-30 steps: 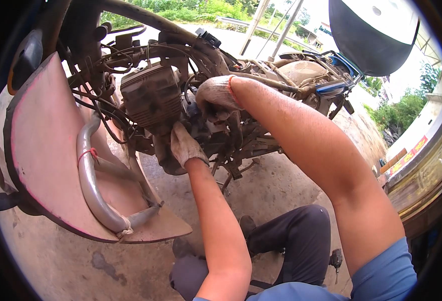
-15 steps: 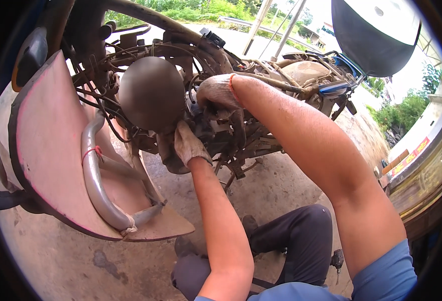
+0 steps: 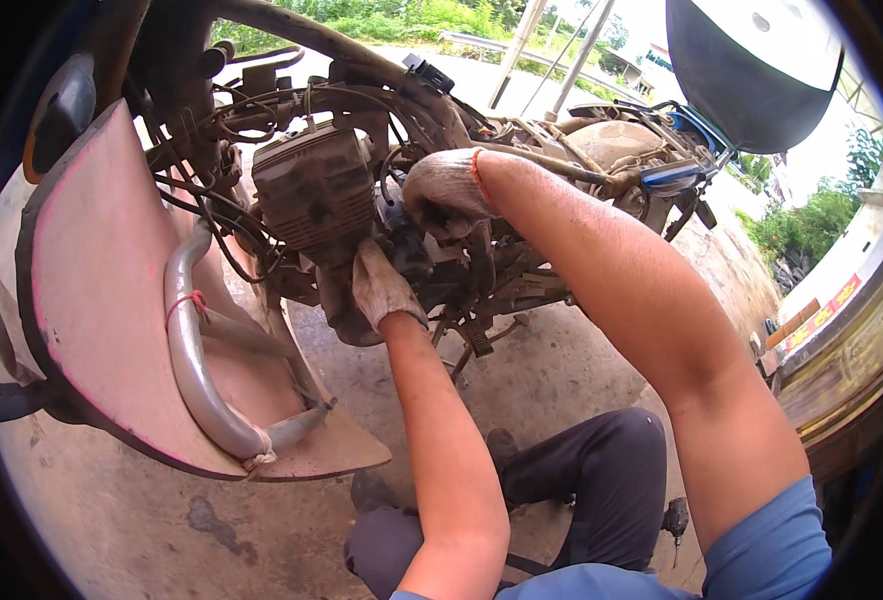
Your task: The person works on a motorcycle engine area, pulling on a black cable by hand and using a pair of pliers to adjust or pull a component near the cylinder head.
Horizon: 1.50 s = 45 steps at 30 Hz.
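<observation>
A dirty, partly stripped motorcycle stands in front of me, its finned engine cylinder [image 3: 313, 190] showing at the middle of the frame. My left hand [image 3: 383, 288], in a soiled pale work glove, reaches up against the engine just below the cylinder. Its fingers are pressed together, and their tips are lost among dark parts. Right of the cylinder, my right hand [image 3: 448, 192] wears a similar glove with an orange cuff. Its fingers curl downward beside a dark engine part [image 3: 409, 250]; whatever they grip is hidden.
A large pinkish front shield [image 3: 111, 300] with a grey bent tube [image 3: 183, 330] tied on stands at left. Cables [image 3: 201, 205] hang beside the engine. What looks like a power drill [image 3: 674, 517] is on the concrete floor [image 3: 291, 530] by my leg. Stacked boards [image 3: 841, 370] are at right.
My right hand has shifted slightly to the right, its fingers still curled. My left hand stays nearly in place under the cylinder.
</observation>
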Motion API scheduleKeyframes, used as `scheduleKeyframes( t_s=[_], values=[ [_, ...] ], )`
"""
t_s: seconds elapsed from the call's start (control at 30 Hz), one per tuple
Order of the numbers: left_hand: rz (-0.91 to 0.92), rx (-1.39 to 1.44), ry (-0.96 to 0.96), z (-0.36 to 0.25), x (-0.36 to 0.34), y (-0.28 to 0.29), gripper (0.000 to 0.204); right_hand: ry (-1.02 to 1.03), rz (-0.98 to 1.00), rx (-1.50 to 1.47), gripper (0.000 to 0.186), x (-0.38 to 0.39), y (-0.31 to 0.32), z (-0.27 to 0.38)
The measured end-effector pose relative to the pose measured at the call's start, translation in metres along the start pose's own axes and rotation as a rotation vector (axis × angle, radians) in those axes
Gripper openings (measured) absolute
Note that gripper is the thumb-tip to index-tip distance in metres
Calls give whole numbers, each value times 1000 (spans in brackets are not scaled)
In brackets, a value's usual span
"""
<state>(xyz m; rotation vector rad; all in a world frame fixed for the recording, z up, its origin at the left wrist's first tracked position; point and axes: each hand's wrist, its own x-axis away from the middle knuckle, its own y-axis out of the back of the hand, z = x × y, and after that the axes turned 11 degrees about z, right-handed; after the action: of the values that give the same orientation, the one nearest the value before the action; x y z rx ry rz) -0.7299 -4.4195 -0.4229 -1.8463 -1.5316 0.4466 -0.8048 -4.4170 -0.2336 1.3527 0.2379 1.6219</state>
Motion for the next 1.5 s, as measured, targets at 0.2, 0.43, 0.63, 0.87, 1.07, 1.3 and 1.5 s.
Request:
scheduleKeyframes(
  t_s=[0.2, 0.43, 0.63, 0.87, 1.07, 1.3, 1.5],
  values=[
    [122, -198, -53, 6, -15, 0, 58, 132, -690, -21, 30, -71, -82, -79],
    [241, -697, -189, -12, -22, -12, 57, 109, -344, -461, 42, -51, -73, -71],
    [310, -385, 5, -21, -32, -35, 56, 234, -165, -925, 41, -47, -75, -76],
    [472, -293, -77, -10, -35, -21, 47, 246, -227, -828, 60, -33, -92, -87],
    [449, -230, -152, -2, -32, -20, 39, 387, -538, -587, 52, -65, -106, -106],
    [414, -212, -146, 0, -26, -24, 41, 415, -590, -528, 43, -65, -104, -107],
    [327, -233, -130, 1, -25, -30, 40, 395, -576, -484, 44, -59, -101, -103]
  ],
)
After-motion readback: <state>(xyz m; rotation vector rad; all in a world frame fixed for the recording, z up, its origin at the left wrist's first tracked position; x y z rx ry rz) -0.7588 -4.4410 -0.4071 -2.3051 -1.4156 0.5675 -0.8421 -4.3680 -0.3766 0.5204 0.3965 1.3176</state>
